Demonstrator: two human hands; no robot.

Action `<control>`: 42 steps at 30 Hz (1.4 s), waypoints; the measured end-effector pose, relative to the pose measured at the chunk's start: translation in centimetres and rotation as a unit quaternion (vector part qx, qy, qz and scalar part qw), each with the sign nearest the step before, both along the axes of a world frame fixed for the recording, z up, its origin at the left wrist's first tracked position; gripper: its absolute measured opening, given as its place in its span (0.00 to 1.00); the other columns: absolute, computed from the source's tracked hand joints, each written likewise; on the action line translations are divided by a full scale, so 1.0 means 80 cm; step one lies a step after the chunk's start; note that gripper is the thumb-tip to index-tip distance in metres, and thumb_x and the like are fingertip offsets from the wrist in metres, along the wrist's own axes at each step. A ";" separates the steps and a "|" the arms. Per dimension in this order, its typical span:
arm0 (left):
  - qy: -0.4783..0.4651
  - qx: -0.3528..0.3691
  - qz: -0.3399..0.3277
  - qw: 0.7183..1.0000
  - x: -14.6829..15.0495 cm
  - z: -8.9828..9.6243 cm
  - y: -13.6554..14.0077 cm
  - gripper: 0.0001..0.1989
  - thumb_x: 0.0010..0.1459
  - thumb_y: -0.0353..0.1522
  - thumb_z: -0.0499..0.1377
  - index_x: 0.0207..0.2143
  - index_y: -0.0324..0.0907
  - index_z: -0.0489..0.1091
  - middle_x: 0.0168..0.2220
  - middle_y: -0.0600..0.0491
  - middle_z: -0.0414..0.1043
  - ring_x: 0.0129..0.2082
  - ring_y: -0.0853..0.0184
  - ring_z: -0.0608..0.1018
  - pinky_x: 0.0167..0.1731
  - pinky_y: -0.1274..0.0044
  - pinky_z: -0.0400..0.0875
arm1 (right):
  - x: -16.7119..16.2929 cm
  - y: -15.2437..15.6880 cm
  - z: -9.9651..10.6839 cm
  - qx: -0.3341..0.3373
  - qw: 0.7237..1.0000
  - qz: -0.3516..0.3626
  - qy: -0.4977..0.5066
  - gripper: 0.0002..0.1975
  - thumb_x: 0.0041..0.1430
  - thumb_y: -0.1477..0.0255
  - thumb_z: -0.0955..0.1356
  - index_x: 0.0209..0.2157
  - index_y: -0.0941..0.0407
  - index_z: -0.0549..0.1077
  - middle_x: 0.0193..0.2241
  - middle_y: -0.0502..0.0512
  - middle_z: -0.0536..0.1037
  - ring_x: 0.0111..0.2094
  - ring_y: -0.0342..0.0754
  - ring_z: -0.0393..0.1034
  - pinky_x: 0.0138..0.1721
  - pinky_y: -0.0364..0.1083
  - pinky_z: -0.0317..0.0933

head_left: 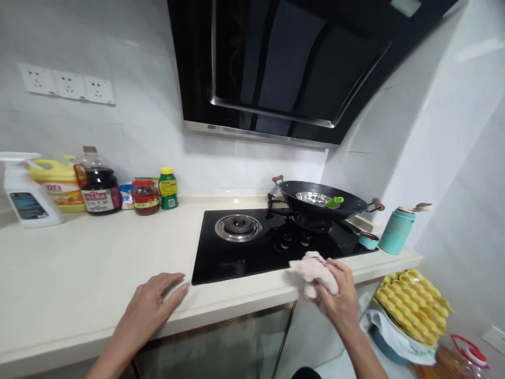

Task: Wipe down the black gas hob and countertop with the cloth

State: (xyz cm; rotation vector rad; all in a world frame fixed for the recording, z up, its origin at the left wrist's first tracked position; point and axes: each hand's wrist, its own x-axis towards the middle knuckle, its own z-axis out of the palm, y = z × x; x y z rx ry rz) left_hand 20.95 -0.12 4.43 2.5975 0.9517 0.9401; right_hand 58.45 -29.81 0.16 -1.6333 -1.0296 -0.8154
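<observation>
- Currently my right grip (pixel 340 295) clamps the cloth (pixel 313 272) before the cooktop (pixel 232 263).
- It seems light, soft, best held by bunched folds.
- My left grip (pixel 152 301) is empty, fingers apart, at the bench (pixel 90 263).

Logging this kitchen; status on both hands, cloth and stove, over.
Right hand gripping pale cloth, front edge of stove. Left hand open, empty, near stove's front-left corner. Wok over stove's right side.
</observation>
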 end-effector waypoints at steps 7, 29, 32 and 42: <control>0.014 -0.013 -0.001 1.000 0.000 0.004 -0.006 0.25 0.64 0.54 0.53 0.47 0.49 0.79 0.50 0.51 0.81 0.51 0.56 0.80 0.52 0.66 0.73 | 0.048 0.010 -0.048 -0.055 0.988 -0.143 -0.033 0.20 0.61 0.61 0.63 0.50 0.56 0.70 0.47 0.64 0.76 0.51 0.60 0.70 0.56 0.61 0.59; -0.026 0.008 0.007 1.000 -0.002 -0.012 0.002 0.21 0.62 0.51 0.56 0.45 0.50 0.81 0.47 0.51 0.82 0.49 0.56 0.81 0.50 0.66 0.75 | -0.197 0.152 -0.020 -0.030 0.972 0.171 -0.159 0.21 0.61 0.58 0.69 0.54 0.51 0.71 0.47 0.60 0.73 0.44 0.56 0.69 0.43 0.54 0.64; -0.022 0.006 0.005 1.000 -0.003 -0.009 0.000 0.21 0.63 0.51 0.56 0.46 0.50 0.81 0.48 0.51 0.82 0.50 0.55 0.81 0.52 0.66 0.74 | -0.159 0.142 0.014 -0.041 0.981 0.179 -0.070 0.21 0.60 0.65 0.69 0.55 0.50 0.71 0.47 0.58 0.72 0.45 0.54 0.69 0.43 0.52 0.65; -0.029 0.006 0.008 1.000 -0.003 -0.007 -0.005 0.21 0.63 0.50 0.57 0.45 0.50 0.81 0.48 0.50 0.82 0.49 0.54 0.81 0.53 0.64 0.74 | 0.046 0.158 0.092 -0.043 0.982 -0.072 0.168 0.21 0.61 0.62 0.62 0.54 0.57 0.67 0.49 0.63 0.68 0.48 0.56 0.69 0.48 0.51 0.65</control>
